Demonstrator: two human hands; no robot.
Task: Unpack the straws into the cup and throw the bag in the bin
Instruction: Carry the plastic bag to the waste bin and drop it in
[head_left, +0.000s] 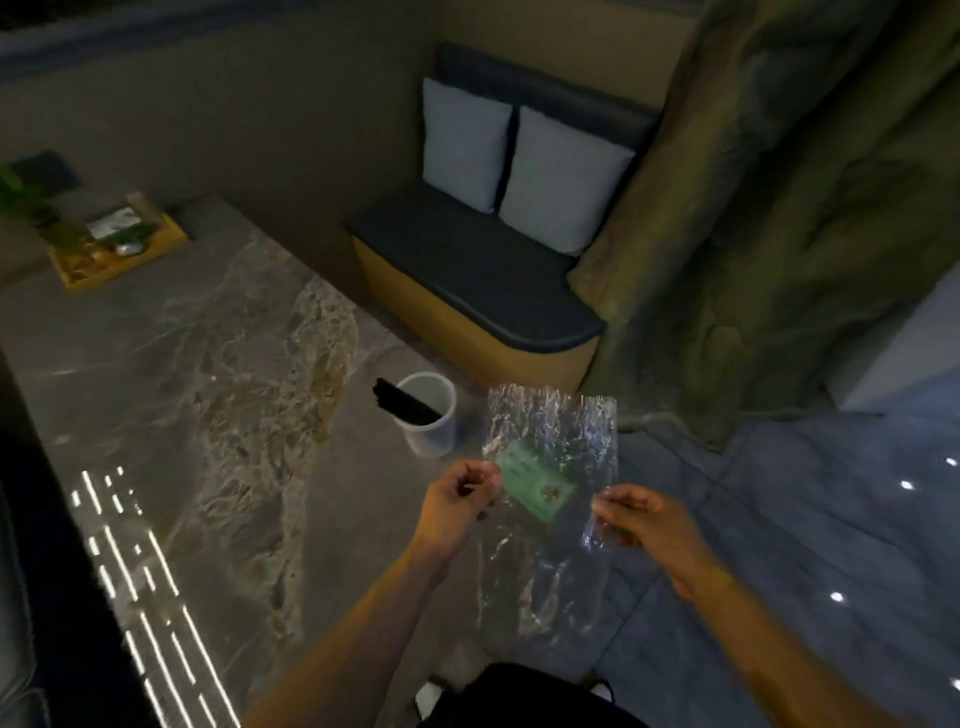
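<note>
Fingers of the left hand (457, 501) pinch one edge of the clear bag (550, 467), and the right hand (639, 519) pinches the opposite edge, so the crinkled film hangs spread between them above the table (208, 364) edge. Stretched like that, it shows itself empty except for a green label (537, 486). The black straws (405, 405) already lean in the white cup (434, 415), just beyond the bag on the marble. What remains, I'd say, is binning the bag; no bin is in sight.
</note>
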